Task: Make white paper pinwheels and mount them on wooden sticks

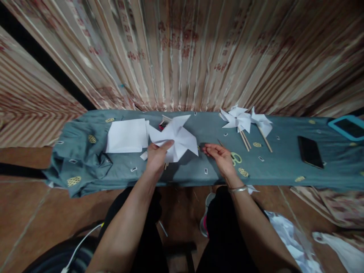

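Observation:
My left hand [157, 155] grips a white paper pinwheel [176, 136] by its near edge, holding it just above a narrow bench draped in a grey-blue cloth [199, 170]. A short bit of wooden stick shows under the hand. My right hand [218, 155] hovers to the right of the pinwheel with its fingertips pinched together; anything between them is too small to make out. A silver bangle [238, 188] circles that wrist.
A stack of white paper sheets [126, 135] lies left of the pinwheel. Two finished pinwheels on wooden sticks [246, 121] lie at the right, with a black phone [310, 151] and a teal-cased tablet [348, 127] further right. Striped curtains hang behind. Crumpled paper [290, 235] lies on the floor.

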Motion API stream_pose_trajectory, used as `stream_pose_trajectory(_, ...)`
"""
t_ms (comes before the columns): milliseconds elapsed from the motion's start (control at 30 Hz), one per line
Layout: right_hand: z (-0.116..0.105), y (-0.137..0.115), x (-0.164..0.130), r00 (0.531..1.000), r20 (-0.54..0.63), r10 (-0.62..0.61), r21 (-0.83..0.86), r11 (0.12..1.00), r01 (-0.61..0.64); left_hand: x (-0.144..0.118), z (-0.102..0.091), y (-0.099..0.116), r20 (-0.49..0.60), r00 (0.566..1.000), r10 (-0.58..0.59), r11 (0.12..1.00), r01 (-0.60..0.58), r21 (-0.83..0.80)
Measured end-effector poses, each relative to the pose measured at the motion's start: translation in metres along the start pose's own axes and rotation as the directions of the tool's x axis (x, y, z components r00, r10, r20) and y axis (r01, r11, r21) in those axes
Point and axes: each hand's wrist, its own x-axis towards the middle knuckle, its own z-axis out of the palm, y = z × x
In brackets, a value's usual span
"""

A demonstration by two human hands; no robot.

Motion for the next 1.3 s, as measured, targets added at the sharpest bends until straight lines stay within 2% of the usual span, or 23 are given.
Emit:
stream_pose_trajectory(100, 0.006, 0.012, -0.001, 0.998, 0.026, -0.061, -0.118, 0.991, 0.063, 0.008, -0.015, 0.024, -0.079, 0.993, 0.090, 0.984, -0.101, -0.148)
stream_pose_trajectory(233, 0.024, 0.021, -0.004, 0.994, 0.058, -0.097, -0.201, 0.974, 0.107, 0.016, -0.039, 0.048, -0.197, 0.967, 0.159, 0.958, -0.200, -0.207)
stream_pose_trajectory(333, 0.047, 0.013, -0.001, 0.985, 0.099, -0.139, -0.273, 0.949, 0.161, 0.019, -0.058, 0.060, -0.283, 0.937, 0.206, 0.940, -0.270, -0.210)
stream_pose_trajectory(433, 0.080, -0.008, 0.014, 0.954, 0.190, -0.232, -0.392, 0.873, 0.291, 0.020, -0.072, 0.066, -0.321, 0.922, 0.217, 0.927, -0.297, -0.228)
stream_pose_trajectory(500, 0.107, -0.023, 0.031, 0.869, 0.364, -0.336, -0.641, 0.586, 0.495, 0.019, -0.078, 0.068, -0.326, 0.922, 0.210, 0.920, -0.299, -0.253)
stream_pose_trajectory(567, 0.133, -0.035, 0.050, 0.812, 0.487, -0.321, -0.751, 0.321, 0.577, 0.018, -0.083, 0.069, -0.332, 0.922, 0.200, 0.915, -0.297, -0.273)
stream_pose_trajectory(600, 0.144, -0.039, 0.060, 0.800, 0.521, -0.299, -0.777, 0.221, 0.589, 0.018, -0.084, 0.069, -0.338, 0.922, 0.190, 0.915, -0.291, -0.279)
stream_pose_trajectory(733, 0.174, -0.045, 0.086, 0.765, 0.612, -0.199, -0.785, -0.033, 0.619, 0.017, -0.089, 0.069, -0.355, 0.924, 0.145, 0.924, -0.254, -0.284)
stream_pose_trajectory(833, 0.181, -0.045, 0.092, 0.780, 0.613, -0.127, -0.789, -0.153, 0.595, 0.017, -0.091, 0.069, -0.353, 0.927, 0.123, 0.929, -0.233, -0.288)
stream_pose_trajectory(900, 0.184, -0.045, 0.092, 0.810, 0.579, -0.089, -0.808, -0.196, 0.556, 0.017, -0.090, 0.069, -0.343, 0.932, 0.114, 0.927, -0.224, -0.301)
stream_pose_trajectory(1000, 0.188, -0.046, 0.094, 0.843, 0.536, -0.055, -0.831, -0.211, 0.515, 0.018, -0.089, 0.067, -0.325, 0.938, 0.121, 0.926, -0.225, -0.304)
stream_pose_trajectory(1300, 0.197, -0.043, 0.102, 0.863, 0.504, -0.029, -0.848, -0.206, 0.488, 0.018, -0.091, 0.067, -0.350, 0.930, 0.116, 0.921, -0.232, -0.312)
